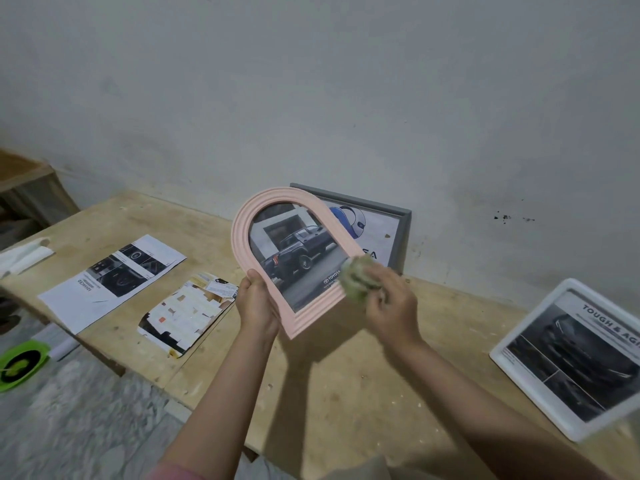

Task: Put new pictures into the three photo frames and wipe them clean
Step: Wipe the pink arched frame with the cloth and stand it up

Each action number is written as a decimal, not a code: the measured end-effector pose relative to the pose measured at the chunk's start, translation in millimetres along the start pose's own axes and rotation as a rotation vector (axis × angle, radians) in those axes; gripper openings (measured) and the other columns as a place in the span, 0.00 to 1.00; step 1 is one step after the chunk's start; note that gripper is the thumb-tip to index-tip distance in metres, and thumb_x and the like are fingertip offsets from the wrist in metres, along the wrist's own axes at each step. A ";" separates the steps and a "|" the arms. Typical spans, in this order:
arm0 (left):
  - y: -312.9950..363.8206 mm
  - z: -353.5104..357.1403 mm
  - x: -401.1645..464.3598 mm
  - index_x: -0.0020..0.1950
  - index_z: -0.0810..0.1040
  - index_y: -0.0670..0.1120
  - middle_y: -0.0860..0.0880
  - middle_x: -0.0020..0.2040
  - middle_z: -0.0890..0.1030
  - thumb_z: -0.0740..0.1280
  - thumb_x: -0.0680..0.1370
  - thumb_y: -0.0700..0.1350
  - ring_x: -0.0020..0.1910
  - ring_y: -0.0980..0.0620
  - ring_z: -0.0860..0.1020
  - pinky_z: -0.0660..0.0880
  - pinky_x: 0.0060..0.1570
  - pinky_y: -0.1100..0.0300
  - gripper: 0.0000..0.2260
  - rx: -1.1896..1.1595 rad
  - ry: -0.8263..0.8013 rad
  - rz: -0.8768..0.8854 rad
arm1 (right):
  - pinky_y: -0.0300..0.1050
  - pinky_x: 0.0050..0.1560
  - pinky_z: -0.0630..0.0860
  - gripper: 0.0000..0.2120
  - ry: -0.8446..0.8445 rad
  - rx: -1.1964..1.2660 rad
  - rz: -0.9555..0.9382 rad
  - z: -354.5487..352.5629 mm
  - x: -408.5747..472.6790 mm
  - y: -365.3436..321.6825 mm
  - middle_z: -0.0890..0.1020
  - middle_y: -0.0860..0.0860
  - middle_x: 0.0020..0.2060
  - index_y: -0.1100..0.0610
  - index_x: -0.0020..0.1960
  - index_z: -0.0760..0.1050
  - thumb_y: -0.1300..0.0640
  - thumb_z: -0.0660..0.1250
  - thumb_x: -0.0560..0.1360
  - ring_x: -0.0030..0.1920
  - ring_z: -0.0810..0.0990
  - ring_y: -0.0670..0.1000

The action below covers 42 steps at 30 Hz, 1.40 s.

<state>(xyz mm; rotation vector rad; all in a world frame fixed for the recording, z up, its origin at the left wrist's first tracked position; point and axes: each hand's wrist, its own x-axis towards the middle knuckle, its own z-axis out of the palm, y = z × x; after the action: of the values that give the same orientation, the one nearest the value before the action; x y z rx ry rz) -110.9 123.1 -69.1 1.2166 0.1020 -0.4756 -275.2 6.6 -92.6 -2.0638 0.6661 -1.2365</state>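
A pink arched photo frame (242, 233) with a picture of a dark pickup truck is held upright above the wooden table (339, 375). My left hand (256, 303) grips its lower left edge. My right hand (391, 299) holds a crumpled greenish cloth (358, 277) against the frame's lower right glass; this hand is motion-blurred. Behind it a grey rectangular frame (403, 230) with a helmet picture leans on the wall. A white frame (519, 341) with a black-and-white car picture lies at the table's right.
Loose printed sheets (110, 275) and a cut picture page (187, 313) lie on the table's left. A white folded item (24, 256) sits at the far left edge. On the floor is a green round object (20, 363). A wooden box (27, 188) stands beside the wall.
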 end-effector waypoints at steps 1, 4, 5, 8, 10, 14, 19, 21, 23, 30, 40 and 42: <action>-1.1 0.6 -1.2 0.48 0.76 0.44 0.40 0.53 0.80 0.55 0.83 0.49 0.51 0.43 0.79 0.75 0.59 0.45 0.13 0.009 -0.005 0.008 | 0.33 0.64 0.68 0.23 0.018 -0.062 0.085 -2.5 11.6 7.2 0.78 0.57 0.60 0.62 0.63 0.75 0.73 0.59 0.70 0.63 0.74 0.44; -7.9 6.2 -6.7 0.44 0.75 0.45 0.43 0.47 0.80 0.56 0.82 0.49 0.48 0.45 0.78 0.75 0.56 0.49 0.13 0.073 0.001 0.075 | 0.58 0.70 0.64 0.28 -0.254 -0.307 0.246 5.8 18.6 24.2 0.64 0.54 0.73 0.49 0.73 0.61 0.67 0.54 0.76 0.72 0.63 0.55; -9.4 9.4 -8.9 0.42 0.73 0.44 0.46 0.44 0.78 0.57 0.82 0.49 0.45 0.47 0.76 0.75 0.52 0.52 0.14 0.112 0.012 0.112 | 0.61 0.69 0.64 0.29 -0.331 -0.384 0.250 11.5 12.1 25.6 0.61 0.54 0.74 0.47 0.74 0.59 0.67 0.53 0.76 0.73 0.60 0.56; -9.0 18.5 -19.6 0.40 0.69 0.42 0.49 0.35 0.68 0.56 0.82 0.47 0.35 0.54 0.66 0.65 0.37 0.62 0.13 0.238 0.012 0.239 | 0.55 0.72 0.61 0.33 -0.381 -0.465 0.194 25.8 -13.0 13.6 0.59 0.56 0.75 0.53 0.73 0.63 0.74 0.55 0.72 0.74 0.57 0.58; -9.5 22.1 -26.9 0.38 0.66 0.42 0.50 0.33 0.65 0.56 0.82 0.45 0.30 0.57 0.64 0.63 0.29 0.67 0.13 0.279 0.003 0.302 | 0.52 0.70 0.63 0.32 -0.411 -0.444 0.105 31.7 -25.2 2.6 0.63 0.56 0.74 0.56 0.71 0.67 0.75 0.57 0.69 0.72 0.61 0.58; -12.3 23.3 -32.6 0.37 0.65 0.44 0.50 0.32 0.64 0.56 0.82 0.43 0.28 0.59 0.64 0.62 0.25 0.72 0.13 0.248 0.044 0.319 | 0.52 0.62 0.72 0.27 -0.526 -0.378 0.059 36.7 -33.4 -19.5 0.71 0.56 0.68 0.57 0.65 0.73 0.70 0.57 0.68 0.63 0.69 0.59; -17.3 16.6 -18.7 0.31 0.62 0.47 0.55 0.27 0.63 0.58 0.81 0.43 0.24 0.60 0.60 0.61 0.33 0.58 0.17 0.155 0.093 0.280 | 0.45 0.53 0.75 0.25 -0.647 -0.152 -0.031 32.4 -35.9 -38.7 0.81 0.51 0.52 0.54 0.53 0.79 0.58 0.50 0.65 0.51 0.77 0.55; -15.9 12.0 -17.6 0.30 0.61 0.47 0.55 0.25 0.63 0.58 0.81 0.43 0.25 0.59 0.60 0.60 0.34 0.58 0.19 0.187 0.087 0.268 | 0.44 0.50 0.76 0.20 -0.750 -0.041 0.071 23.7 -16.4 -42.1 0.82 0.50 0.48 0.53 0.50 0.81 0.65 0.55 0.67 0.48 0.79 0.51; -12.1 7.4 -20.7 0.31 0.60 0.47 0.52 0.28 0.61 0.58 0.81 0.42 0.26 0.58 0.59 0.60 0.31 0.60 0.18 0.255 0.047 0.297 | 0.41 0.39 0.77 0.18 -0.760 0.091 0.250 15.0 10.2 -41.5 0.83 0.49 0.42 0.52 0.47 0.82 0.69 0.59 0.71 0.37 0.78 0.47; -8.6 3.0 -26.5 0.31 0.61 0.47 0.49 0.30 0.60 0.59 0.80 0.41 0.29 0.55 0.60 0.58 0.31 0.59 0.17 0.466 -0.163 0.429 | 0.45 0.65 0.68 0.25 -0.225 -0.113 -0.169 15.5 97.7 -45.3 0.74 0.55 0.66 0.57 0.67 0.72 0.67 0.56 0.71 0.64 0.72 0.53; 11.8 0.5 -19.1 0.31 0.59 0.47 0.49 0.29 0.59 0.57 0.81 0.41 0.26 0.57 0.59 0.58 0.26 0.64 0.18 0.428 -0.077 0.364 | 0.66 0.71 0.50 0.32 -0.713 -0.244 -0.528 39.7 10.9 -15.7 0.59 0.49 0.75 0.51 0.71 0.68 0.71 0.60 0.69 0.76 0.53 0.55; 14.6 -4.1 -15.0 0.31 0.59 0.46 0.49 0.29 0.59 0.57 0.81 0.40 0.25 0.57 0.59 0.58 0.25 0.65 0.18 0.455 -0.073 0.372 | 0.68 0.69 0.55 0.29 -0.807 -0.263 -0.603 34.2 -3.8 0.5 0.61 0.50 0.74 0.51 0.70 0.69 0.68 0.62 0.71 0.75 0.55 0.55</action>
<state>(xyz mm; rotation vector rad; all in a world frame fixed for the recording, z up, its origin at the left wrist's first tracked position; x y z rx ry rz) -117.8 135.1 -52.9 1.6193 -0.3065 -0.2189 -246.2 17.8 -107.4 -2.8160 -0.2014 -0.4765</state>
